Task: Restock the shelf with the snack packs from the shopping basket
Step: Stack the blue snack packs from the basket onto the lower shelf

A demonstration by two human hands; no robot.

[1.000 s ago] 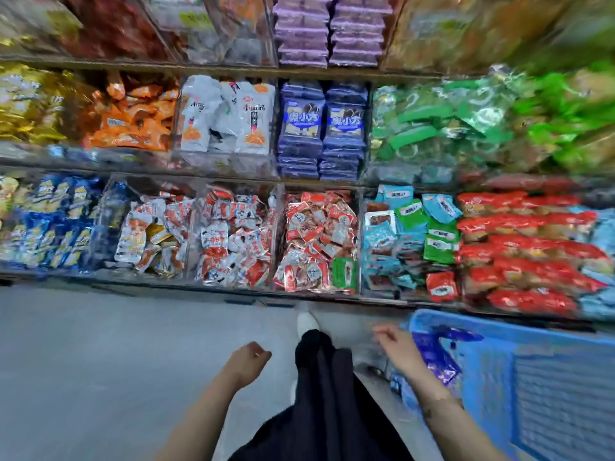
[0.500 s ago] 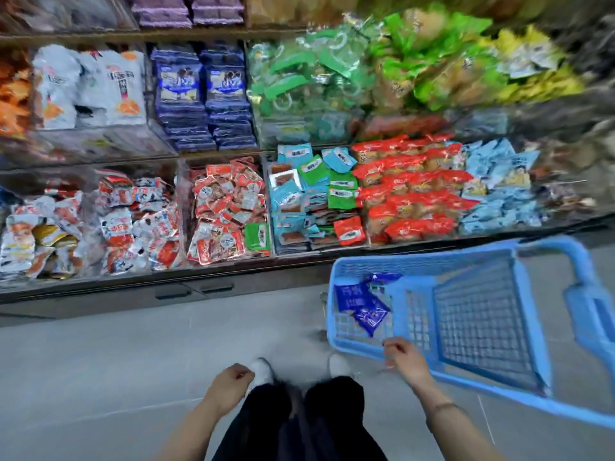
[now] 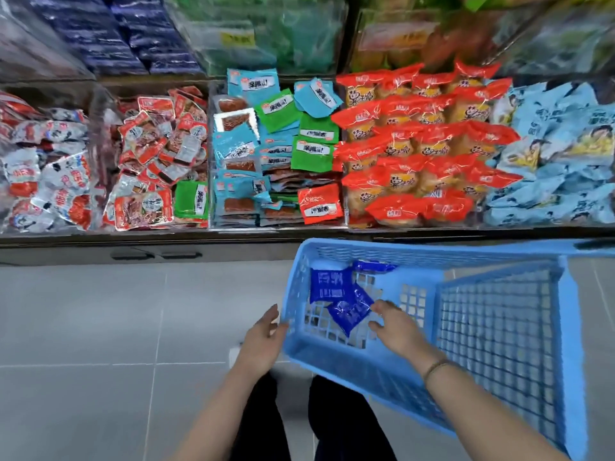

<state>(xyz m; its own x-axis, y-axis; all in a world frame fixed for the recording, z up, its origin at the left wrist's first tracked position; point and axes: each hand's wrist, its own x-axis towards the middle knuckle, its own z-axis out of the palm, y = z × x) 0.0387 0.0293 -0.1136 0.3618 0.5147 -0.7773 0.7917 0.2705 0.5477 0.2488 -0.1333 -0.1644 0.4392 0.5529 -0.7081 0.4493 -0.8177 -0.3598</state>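
Light-blue plastic mesh shopping basket (image 3: pixel 432 251) on the floor before the snack shelf (image 3: pixel 199 236). Three dark-blue foil snack packs (image 3: pixel 329 287) lie in its left end, their white print unreadable. Left hand (image 3: pixel 263 341), fingers straight, touches the basket's left rim. Right hand (image 3: pixel 396 327), fingers spread, is inside at the nearest pack, gripping nothing.

No text can be read for certain. The green packs (image 3: pixel 279 109) and teal packs (image 3: pixel 317 97) carry Chinese characters on white strips. The red packs (image 3: pixel 399 151) bear dark characters and the dark blue packs (image 3: pixel 329 285) white print, all too blurred to read.
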